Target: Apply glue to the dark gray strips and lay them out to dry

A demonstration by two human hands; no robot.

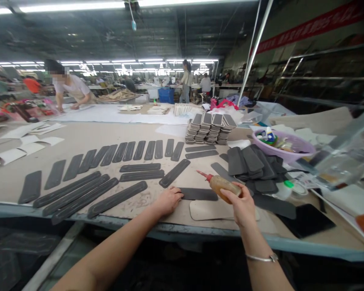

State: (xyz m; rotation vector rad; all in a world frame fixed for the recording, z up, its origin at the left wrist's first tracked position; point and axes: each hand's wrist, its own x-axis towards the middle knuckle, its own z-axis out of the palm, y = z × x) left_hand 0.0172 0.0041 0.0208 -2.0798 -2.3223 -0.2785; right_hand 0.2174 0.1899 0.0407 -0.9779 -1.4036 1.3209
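Note:
My right hand (242,202) is wrapped round an amber squeeze bottle (223,188), whose red nozzle points left above the table. Under the nozzle lies a flat dark grey strip (200,194), and the fingertips of my left hand (170,200) rest on its left end. My left fingers are bent and close together. Just below the strip is a beige rounded panel (210,211). Several dark strips with a glossy line round their edges, such as one slanted strip (174,173), are spread to the left of my hands.
Stacked panels (210,128) stand at the back of the table (142,202). Loose dark pieces (251,161) are heaped at the right, beside a purple basin (283,149) of supplies. A metal pole (255,52) rises behind. A person (69,87) leans over the far left.

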